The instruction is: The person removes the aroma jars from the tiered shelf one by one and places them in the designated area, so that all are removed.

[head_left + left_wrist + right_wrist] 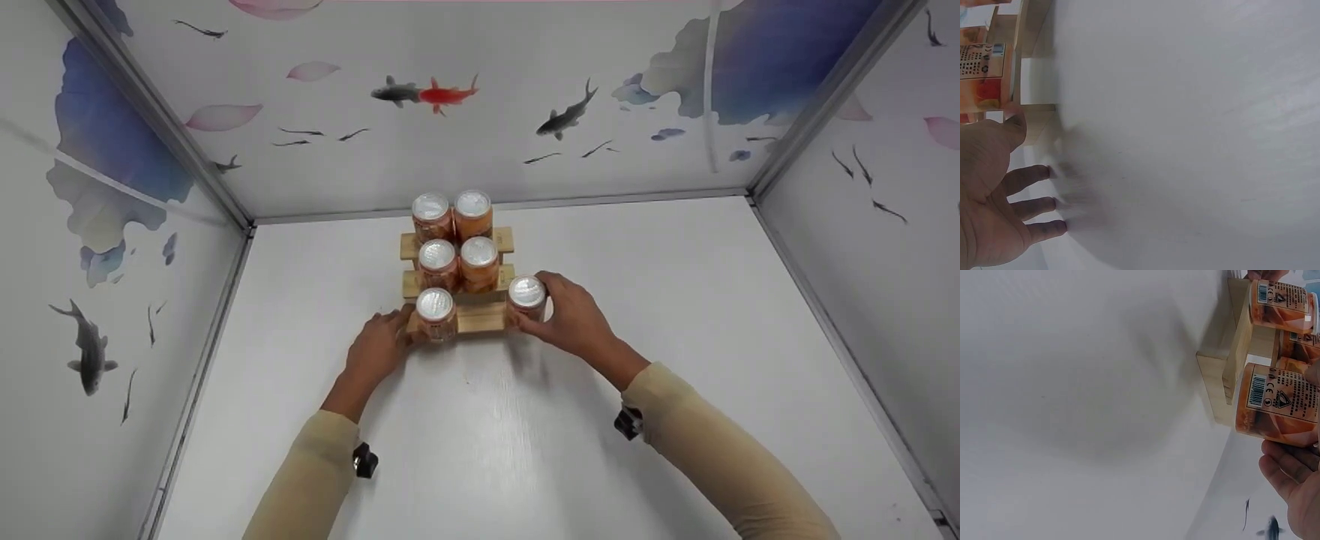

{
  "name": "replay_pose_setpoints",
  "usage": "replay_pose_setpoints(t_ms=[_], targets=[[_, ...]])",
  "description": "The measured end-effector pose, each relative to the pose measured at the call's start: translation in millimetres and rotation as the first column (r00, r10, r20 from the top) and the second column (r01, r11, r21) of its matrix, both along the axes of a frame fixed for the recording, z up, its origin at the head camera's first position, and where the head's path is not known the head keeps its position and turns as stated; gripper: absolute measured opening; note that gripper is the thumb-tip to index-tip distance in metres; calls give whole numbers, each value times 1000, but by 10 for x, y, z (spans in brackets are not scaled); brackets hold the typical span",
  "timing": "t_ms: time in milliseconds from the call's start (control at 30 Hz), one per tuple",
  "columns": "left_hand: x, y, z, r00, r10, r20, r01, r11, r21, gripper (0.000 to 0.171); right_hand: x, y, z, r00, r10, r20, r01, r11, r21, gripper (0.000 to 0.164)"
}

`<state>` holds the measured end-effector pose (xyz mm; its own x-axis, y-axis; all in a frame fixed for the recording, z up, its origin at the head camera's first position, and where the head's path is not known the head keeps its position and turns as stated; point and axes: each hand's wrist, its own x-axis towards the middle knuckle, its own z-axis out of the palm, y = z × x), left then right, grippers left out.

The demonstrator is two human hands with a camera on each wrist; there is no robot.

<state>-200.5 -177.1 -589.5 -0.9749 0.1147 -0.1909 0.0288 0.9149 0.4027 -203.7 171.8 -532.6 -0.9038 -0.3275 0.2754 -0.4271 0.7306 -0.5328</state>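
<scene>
My right hand (576,315) grips a can (527,292) with a silvery top and an orange printed label, at the right end of the lowest step of a wooden stepped rack (482,318). In the right wrist view, this can (1278,405) is by the rack's end board; whether it touches the step cannot be told. My left hand (379,346) is at the rack's left end, beside another can (436,315). The left wrist view shows its thumb (1015,125) against the rack's end and three straight, spread fingers reaching to the table; its index finger is hidden.
Two more cans, a left one (437,264) and a right one (479,262), stand on the middle step. Another pair, left (431,214) and right (473,212), is on the top step near the back wall (330,169). Printed side walls flank the white table (465,450).
</scene>
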Motion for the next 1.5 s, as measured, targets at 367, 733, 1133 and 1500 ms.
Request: replay_pose_setpoints(t_ms=[367, 733, 1133, 1500], targets=[[-10, 5, -13, 1000, 21, 16, -21, 1000, 1, 58, -88, 146, -25, 999, -43, 16, 43, 999, -3, 72], [0, 6, 1, 1000, 6, -19, -6, 1000, 4, 61, -171, 277, -115, 994, -87, 62, 88, 996, -5, 73], [7, 7, -18, 1000, 20, -1, -20, 1000, 11, 59, -233, 403, -230, 982, -141, 127, 140, 990, 17, 74], [-9, -6, -22, 1000, 9, -1, -9, 1000, 20, 58, -303, 462, -279, 961, -168, 219, 171, 985, 6, 75]])
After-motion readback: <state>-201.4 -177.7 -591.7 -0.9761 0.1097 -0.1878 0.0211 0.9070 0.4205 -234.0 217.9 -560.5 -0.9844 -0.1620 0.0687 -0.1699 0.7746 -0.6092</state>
